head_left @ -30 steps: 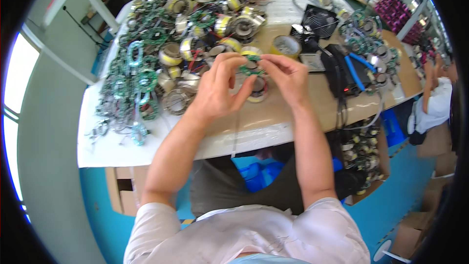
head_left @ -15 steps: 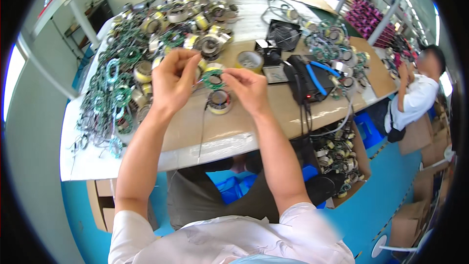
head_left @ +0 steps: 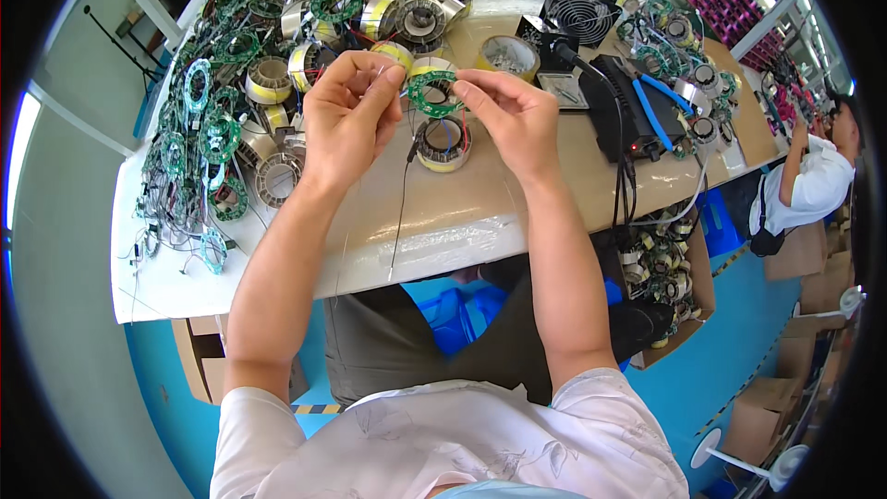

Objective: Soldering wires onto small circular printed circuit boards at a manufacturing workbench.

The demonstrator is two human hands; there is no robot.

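Note:
Between the thumb and fingers of my right hand (head_left: 514,122) is the edge of a green ring-shaped circuit board (head_left: 432,94), held tilted above the table. Beneath it a motor stator coil (head_left: 443,146) with yellow tape stands on the brown work surface, with red and blue wires showing at its top. My left hand (head_left: 353,117) is closed in a pinch just left of the board, with a thin pale wire at its fingertips. A dark lead (head_left: 404,194) runs from beside the coil toward the table's front edge.
Stator coils (head_left: 268,81) and green ring boards (head_left: 219,137) pile up at left. A tape roll (head_left: 508,57), a black box (head_left: 621,106), blue-handled pliers (head_left: 652,111) and a fan (head_left: 580,11) stand at right. Below is a carton of coils (head_left: 702,291). Another person (head_left: 808,166) sits far right.
My view has shifted, so the table things appear farther left or right and higher. The ring board now shows its face more fully, and my left fingers are drawn closer to it.

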